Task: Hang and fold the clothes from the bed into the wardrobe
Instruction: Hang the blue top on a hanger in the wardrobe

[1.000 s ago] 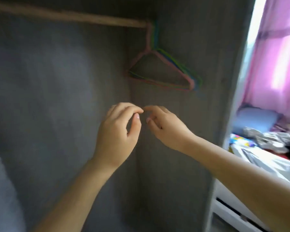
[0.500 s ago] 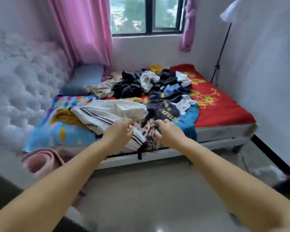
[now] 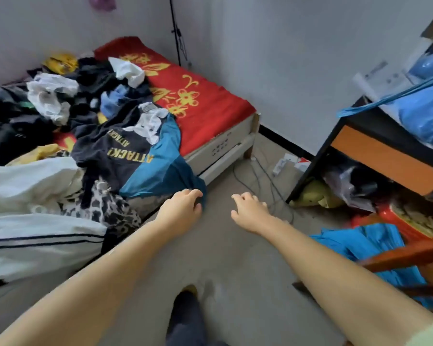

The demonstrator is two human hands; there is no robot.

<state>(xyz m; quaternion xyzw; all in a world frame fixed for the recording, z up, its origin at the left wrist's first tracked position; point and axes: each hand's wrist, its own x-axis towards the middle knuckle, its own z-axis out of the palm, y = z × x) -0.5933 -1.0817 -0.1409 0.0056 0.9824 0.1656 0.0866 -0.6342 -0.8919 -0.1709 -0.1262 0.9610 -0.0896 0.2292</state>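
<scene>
Bed (image 3: 205,113) holds most clothes (image 3: 90,101), unsorted; left hand (image 3: 183,208) touches teal garment (image 3: 160,171), right hand (image 3: 250,208) hovers, fingers loosely open

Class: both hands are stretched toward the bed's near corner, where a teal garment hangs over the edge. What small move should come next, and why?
Probably the left hand should close its fingers on the teal garment and lift it off the pile. It already touches the hem hanging over the bed edge, while the right hand hovers open over the floor, holding nothing, free to take the other side.
</scene>
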